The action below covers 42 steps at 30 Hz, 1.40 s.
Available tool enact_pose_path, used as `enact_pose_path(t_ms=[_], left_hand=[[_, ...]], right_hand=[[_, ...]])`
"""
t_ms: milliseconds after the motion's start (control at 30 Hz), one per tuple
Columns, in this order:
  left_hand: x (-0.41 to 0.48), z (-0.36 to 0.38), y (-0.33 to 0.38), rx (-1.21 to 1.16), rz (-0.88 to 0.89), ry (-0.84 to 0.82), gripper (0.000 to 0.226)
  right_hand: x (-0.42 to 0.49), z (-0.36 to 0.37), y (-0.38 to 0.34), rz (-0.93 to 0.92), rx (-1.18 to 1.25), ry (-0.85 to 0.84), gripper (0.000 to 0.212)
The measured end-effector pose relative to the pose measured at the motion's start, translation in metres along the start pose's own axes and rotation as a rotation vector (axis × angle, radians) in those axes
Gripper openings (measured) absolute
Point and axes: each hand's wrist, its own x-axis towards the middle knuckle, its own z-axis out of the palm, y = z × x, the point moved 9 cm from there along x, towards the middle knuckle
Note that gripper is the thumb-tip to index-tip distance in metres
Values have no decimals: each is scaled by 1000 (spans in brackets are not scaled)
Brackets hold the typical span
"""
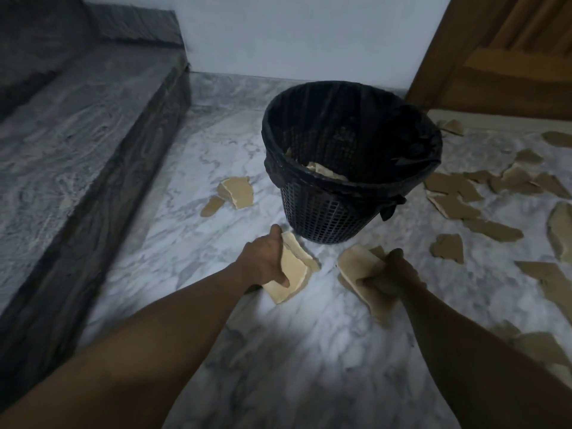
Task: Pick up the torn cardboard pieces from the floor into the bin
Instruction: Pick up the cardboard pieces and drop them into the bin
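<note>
Tan cardboard pieces [292, 269], likely light, stiff and slippery when stacked, best pinched across the edges, clasped in the grip of left hand [266, 261] and right hand [397, 274] at six o'clock of the bin [325, 212]; others loose on the floor [309, 351] at three o'clock.

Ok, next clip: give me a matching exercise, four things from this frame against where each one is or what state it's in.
Things:
1. black mesh plastic bin with bag liner
2. left hand
3. brown wooden door
4. dark grey marble step

Places or states:
A. top right of the view
B. grips tan torn cardboard pieces
C. runs along the left side
D. stands upright on the white marble floor

Pairs: 1-D, 2-B, 3-A, 4-C.
</note>
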Motion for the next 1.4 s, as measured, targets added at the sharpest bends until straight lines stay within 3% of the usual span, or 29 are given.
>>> enact_pose_path(t_ms=[100,133,233,367,467,533,667,733,833,933,1033,1200,1300,1400], left_hand=[[-10,3,-14,-224,-13,-87,119],[-15,-1,-21,-295,-39,-91,110],[-29,-17,-61,-584,-162,-37,54],[-58,-51,-128,-771,-465,197,54],[-82,-60,-171,-830,-651,368,43],[-95,-58,-197,-782,-743,431,54],[-101,-53,-216,-605,-770,441,82],[-97,-51,-215,-574,-747,422,93],[-91,-45,-216,-641,-745,431,100],[-82,-44,-213,-755,-748,460,92],[-60,-54,-202,-784,-698,469,105],[-18,-73,-177,-685,-635,467,88],[9,-80,-169,-443,-715,388,106],[34,-90,-161,-232,-743,341,108]], right_hand=[[-11,-3,-9,9,-6,-11,133],[-14,-5,-11,24,-19,2,130],[-28,-8,-21,61,-59,38,120],[-37,0,-48,-31,-39,16,107],[-47,19,-73,-128,-51,-78,116],[-56,39,-96,-264,-99,-197,118],[-88,50,-154,-536,5,-267,86],[-99,59,-181,-582,-14,-267,99],[-108,84,-207,-528,-107,-253,121],[-112,105,-207,-382,-227,-172,122],[-115,112,-210,-314,-260,-162,115],[-114,108,-222,-445,-302,-171,106],[-112,104,-217,-494,-309,-212,112],[-100,111,-207,-537,-214,-285,107]])
